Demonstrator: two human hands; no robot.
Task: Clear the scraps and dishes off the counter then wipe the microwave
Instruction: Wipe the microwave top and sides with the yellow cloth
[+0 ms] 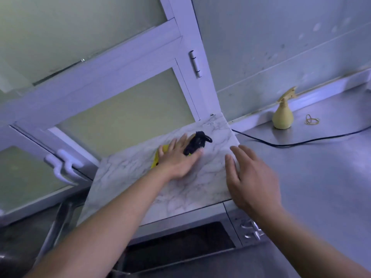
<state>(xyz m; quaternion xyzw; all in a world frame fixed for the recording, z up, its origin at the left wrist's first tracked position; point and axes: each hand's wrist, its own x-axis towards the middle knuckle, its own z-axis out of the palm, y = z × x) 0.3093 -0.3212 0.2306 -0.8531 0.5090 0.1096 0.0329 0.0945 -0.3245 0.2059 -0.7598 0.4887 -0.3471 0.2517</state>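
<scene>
The microwave (176, 243) stands at the middle bottom, and its top is covered with a marble-patterned sheet (124, 177). My left hand (180, 159) lies flat on that top, pressing a yellow cloth (158, 157) whose edge shows left of the fingers. A black bundle (197, 142), maybe a cord or strap, lies at my fingertips, partly under them. My right hand (251, 175) rests with spread fingers on the right edge of the microwave top, holding nothing.
A steel counter (321, 177) stretches to the right. On it stand a yellow spray bottle (283, 115) and some rubber bands (311, 119) near the wall. A black power cable (301, 141) runs across the counter. Frosted window frames (112, 77) lie behind; a sink (24, 245) is at the lower left.
</scene>
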